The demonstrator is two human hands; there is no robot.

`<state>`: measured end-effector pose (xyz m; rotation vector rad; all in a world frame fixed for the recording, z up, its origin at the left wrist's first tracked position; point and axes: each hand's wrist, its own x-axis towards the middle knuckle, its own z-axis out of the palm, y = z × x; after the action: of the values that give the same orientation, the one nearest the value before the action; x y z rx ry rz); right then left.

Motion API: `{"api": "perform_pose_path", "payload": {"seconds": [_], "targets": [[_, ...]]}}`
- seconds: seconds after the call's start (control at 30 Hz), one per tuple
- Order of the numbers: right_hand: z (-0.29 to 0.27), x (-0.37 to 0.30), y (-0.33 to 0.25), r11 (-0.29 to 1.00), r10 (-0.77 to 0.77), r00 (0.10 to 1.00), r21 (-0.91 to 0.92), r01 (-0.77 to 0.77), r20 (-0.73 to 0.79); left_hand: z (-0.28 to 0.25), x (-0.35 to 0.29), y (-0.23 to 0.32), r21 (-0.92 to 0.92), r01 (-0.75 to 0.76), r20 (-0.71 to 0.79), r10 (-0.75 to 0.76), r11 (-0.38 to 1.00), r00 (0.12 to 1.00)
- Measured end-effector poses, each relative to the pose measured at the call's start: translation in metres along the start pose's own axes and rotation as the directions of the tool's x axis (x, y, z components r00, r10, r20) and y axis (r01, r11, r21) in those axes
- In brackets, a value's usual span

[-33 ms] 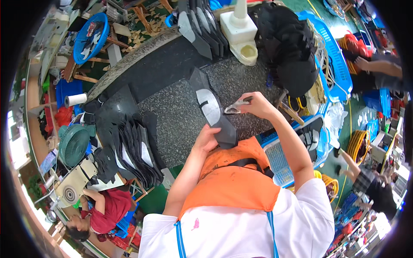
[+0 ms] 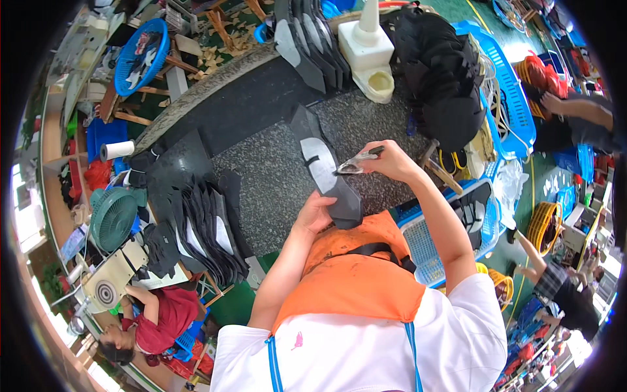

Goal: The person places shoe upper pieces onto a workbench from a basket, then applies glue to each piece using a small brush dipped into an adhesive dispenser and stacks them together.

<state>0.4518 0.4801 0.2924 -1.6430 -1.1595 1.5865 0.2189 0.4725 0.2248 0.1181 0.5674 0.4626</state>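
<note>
Over the speckled grey stone worktop (image 2: 261, 189), my left hand (image 2: 315, 212) pinches a flat, dark-grey panel with a silvery patch (image 2: 345, 206) by its near end; my right hand (image 2: 386, 159) pinches a slim, white-smeared brush-like tool (image 2: 356, 163) at its side. I'd call this edge coating, next needing a light, steady stroke.

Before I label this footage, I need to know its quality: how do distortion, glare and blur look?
Head view: near the fisheye rim, the seated person appears tipped sideways; head view: glare washes out part of the floor at upper right; head view: left hand, right hand and black piece look fairly crisp, while the tool has a tip too small to judge.
</note>
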Motion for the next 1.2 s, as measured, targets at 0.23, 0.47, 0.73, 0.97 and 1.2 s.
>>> {"api": "perform_pose_path", "payload": {"seconds": [0.23, 0.47, 0.73, 0.97, 1.2], "targets": [[0.050, 0.105, -0.003, 0.787, -0.387, 0.918, -0.549, 0.280, -0.088, -0.009, 0.014, 0.005, 0.023, -0.086, -0.263, 0.089, 0.996, 0.961], [0.009, 0.104, -0.012, 0.843, -0.412, 0.743, -0.530, 0.092, -0.527, 0.036, -0.001, 0.053, 0.392, -0.415, -0.064, 0.474, 0.821, 0.878], [-0.065, 0.053, -0.006, 0.982, -0.134, 0.512, -0.184, -0.048, -0.848, 0.054, 0.128, 0.213, 0.379, -0.648, 0.124, 0.657, 0.661, 0.743], [-0.079, 0.059, 0.003, 0.990, -0.106, 0.465, -0.139, -0.037, -0.879, 0.016, 0.210, 0.246, 0.401, -0.324, -0.094, 0.390, 0.857, 0.916], [-0.104, 0.095, 0.009, 0.878, -0.220, 0.573, -0.416, -0.237, -0.789, -0.003, 0.073, 0.148, 0.692, -0.289, -0.183, 0.548, 0.661, 0.816]]}}
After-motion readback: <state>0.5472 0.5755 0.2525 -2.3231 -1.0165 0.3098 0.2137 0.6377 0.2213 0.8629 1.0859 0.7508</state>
